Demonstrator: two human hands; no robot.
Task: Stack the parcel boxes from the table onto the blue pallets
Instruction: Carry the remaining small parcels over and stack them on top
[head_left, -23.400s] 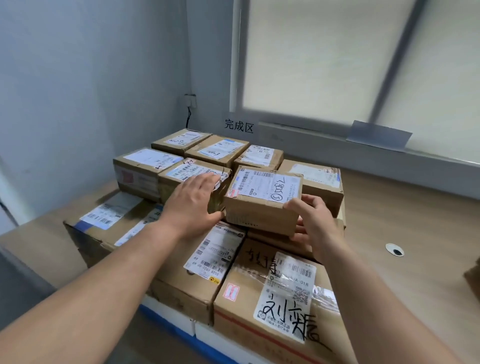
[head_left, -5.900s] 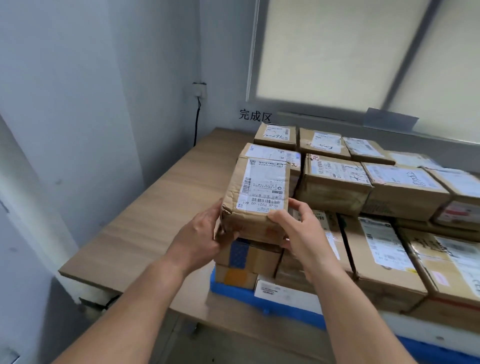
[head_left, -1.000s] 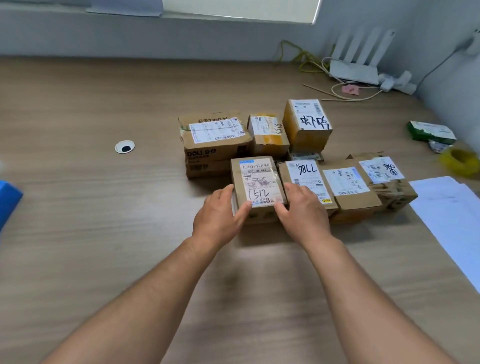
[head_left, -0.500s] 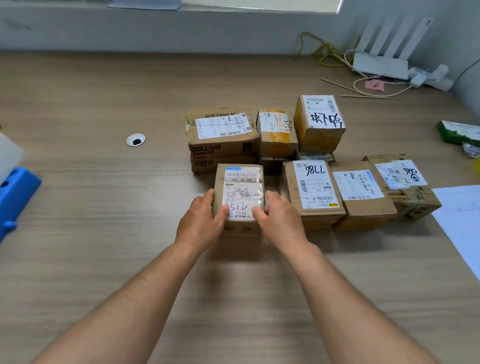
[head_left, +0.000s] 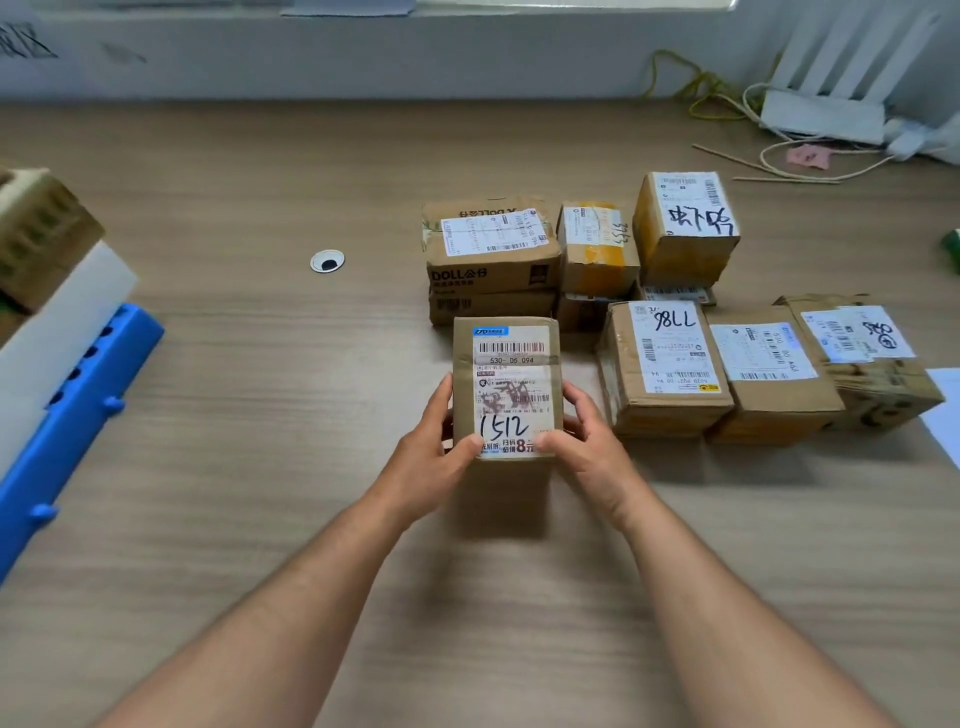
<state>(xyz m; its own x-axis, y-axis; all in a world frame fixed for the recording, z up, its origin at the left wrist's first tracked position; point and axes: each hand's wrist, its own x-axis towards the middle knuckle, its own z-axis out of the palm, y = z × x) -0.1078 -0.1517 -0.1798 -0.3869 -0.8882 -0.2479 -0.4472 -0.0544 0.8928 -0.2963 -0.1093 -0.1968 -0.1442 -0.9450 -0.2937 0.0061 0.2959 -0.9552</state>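
Head view is showing the left hand (head_left: 426, 460) and right hand (head_left: 589, 449) gripping the parcel box (head_left: 506, 384) by its 2 long sides above the bench (head_left: 249, 519), long axis pointing away, the blue pallet (head_left: 78, 415) lying well left.

The table (head_left: 208, 519) is showing a matt, pale wood-grain surface. The parcel box marked 1512 (head_left: 506, 332) is looking like creased brown cardboard, its white paper label (head_left: 511, 405) lying under glossy clear tape (head_left: 514, 359). The pallet (head_left: 78, 415) at the left is showing smooth blue plastic.
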